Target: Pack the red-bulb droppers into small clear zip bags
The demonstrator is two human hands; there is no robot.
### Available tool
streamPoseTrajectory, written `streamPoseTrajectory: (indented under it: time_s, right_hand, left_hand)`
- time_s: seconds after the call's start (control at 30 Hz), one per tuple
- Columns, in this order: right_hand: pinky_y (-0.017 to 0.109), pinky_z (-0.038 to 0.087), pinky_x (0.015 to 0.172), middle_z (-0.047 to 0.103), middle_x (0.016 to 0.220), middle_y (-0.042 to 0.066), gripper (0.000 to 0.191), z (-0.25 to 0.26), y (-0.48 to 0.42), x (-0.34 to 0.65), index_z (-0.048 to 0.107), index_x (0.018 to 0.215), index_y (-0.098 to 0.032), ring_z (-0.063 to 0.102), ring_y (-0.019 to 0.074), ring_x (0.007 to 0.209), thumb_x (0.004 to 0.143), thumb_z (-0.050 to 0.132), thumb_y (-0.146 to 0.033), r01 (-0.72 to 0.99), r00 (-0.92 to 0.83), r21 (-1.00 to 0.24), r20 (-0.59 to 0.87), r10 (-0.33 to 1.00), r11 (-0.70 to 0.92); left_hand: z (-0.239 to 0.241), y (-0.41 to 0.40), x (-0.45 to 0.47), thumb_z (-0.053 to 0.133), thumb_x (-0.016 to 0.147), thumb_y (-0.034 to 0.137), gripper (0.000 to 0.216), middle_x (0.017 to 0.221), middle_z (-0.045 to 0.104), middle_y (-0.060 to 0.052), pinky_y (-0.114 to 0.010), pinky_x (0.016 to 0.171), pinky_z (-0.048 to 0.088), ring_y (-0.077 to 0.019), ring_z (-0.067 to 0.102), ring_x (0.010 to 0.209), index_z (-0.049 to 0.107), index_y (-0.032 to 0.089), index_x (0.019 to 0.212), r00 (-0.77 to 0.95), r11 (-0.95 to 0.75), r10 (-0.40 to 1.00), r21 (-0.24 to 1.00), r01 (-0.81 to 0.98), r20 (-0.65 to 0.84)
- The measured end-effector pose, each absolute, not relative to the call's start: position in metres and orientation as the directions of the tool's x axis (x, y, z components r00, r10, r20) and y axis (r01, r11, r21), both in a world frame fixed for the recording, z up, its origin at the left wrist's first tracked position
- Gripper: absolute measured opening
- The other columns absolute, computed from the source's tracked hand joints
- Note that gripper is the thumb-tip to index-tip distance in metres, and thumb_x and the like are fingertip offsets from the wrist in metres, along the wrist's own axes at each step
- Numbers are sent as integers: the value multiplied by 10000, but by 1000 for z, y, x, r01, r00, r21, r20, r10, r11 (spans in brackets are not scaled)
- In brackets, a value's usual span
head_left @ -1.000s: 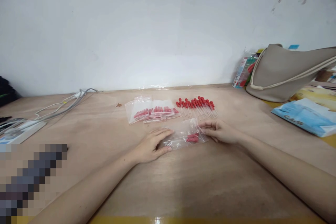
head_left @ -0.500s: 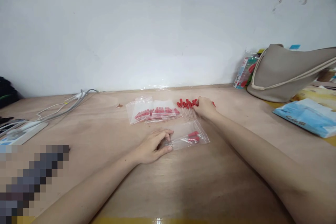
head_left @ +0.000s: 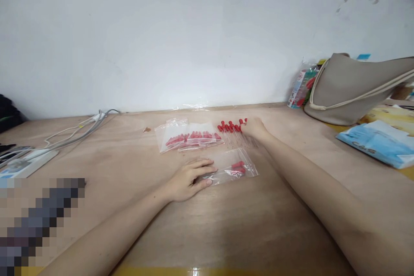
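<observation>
The small clear bag (head_left: 241, 158) is made of thin, shiny plastic. The thin clear droppers (head_left: 230, 129) are capped with smooth red tops. The light brown table (head_left: 226, 224) is made of dull, smooth wood.

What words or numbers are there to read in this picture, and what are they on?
Nothing can be read for sure.
Blue packet: a short row of dark letters, too blurred to read.
Colourful packet beside the beige bag: print too small to read.
Clear bags: no print shows.
</observation>
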State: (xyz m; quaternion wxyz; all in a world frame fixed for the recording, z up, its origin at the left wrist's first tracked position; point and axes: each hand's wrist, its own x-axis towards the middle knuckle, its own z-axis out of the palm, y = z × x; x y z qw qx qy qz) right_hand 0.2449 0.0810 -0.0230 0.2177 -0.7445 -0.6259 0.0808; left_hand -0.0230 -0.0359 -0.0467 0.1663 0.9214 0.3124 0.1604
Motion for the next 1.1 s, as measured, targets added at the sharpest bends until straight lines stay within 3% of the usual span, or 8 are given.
streamPoseTrajectory:
  time_s: [0.1,0.2,0.3,0.4,0.63,0.73,0.93,1.1]
  right_hand:
    - [249,411,558,622,685,85,246,-21,67,255,590,702,-138,574,153,609,795,457,-323,758,154,-653,172,973,-4]
    - [227,398,480,558,640,9,258,-32,43,269,503,923,-154,488,96,482,791,473,-374,403,172,-906,213,962,128]
    - [231,411,444,491,609,-51,572,-49,19,280,312,1166,-177,491,107,460,712,581,-396,268,235,-952,214,948,149]
    - [256,461,468,465,603,-70,736,-60,3,280,177,1239,-196,533,130,478,677,614,-383,223,266,-966,189,945,130]
    - [309,524,668,531,733,-29,411,-66,-10,258,331,957,-243,613,126,626,676,606,-362,-120,149,-993,-1,989,17]
    - [291,501,684,563,758,0,322,-67,-17,260,446,884,-209,594,112,642,673,613,-387,-87,26,-996,-23,999,-21]
    - [237,401,521,583,675,-12,376,-60,-24,271,571,901,-164,487,84,538,629,656,-410,220,-266,-975,-32,963,28]
    - [217,371,473,576,649,-17,304,-66,-20,266,543,819,-175,479,82,517,628,653,-384,315,-183,-939,85,979,140]
  left_hand:
    - [-46,-36,-23,453,891,371,375,1341,447,-57,-422,1040,320,-220,398,1244,496,264,1248,751,-747,633,405,528,187]
    - [-45,-36,-22,452,891,369,378,1338,449,-60,-418,1044,317,-213,401,1242,494,256,1250,753,-751,630,394,530,189]
    - [-45,-36,-21,446,893,369,376,1337,449,-63,-420,1041,320,-211,408,1237,495,254,1248,751,-752,632,385,535,190]
    - [-46,-35,-20,443,894,369,370,1333,453,-62,-428,1035,326,-216,410,1234,494,261,1244,750,-755,630,383,532,200]
    - [-44,-37,-20,470,878,380,474,1300,482,-80,-422,1011,353,-221,443,1194,374,230,1317,731,-744,646,398,537,220]
    - [-44,-37,-21,463,880,380,474,1296,482,-81,-419,989,372,-228,455,1178,363,236,1320,728,-739,650,401,541,217]
    - [-45,-37,-21,464,880,379,483,1305,470,-78,-411,997,364,-226,441,1189,350,235,1327,730,-742,647,403,536,221]
    - [-44,-37,-20,463,879,368,475,1277,492,-80,-406,964,394,-231,472,1149,358,244,1326,729,-739,647,417,529,223]
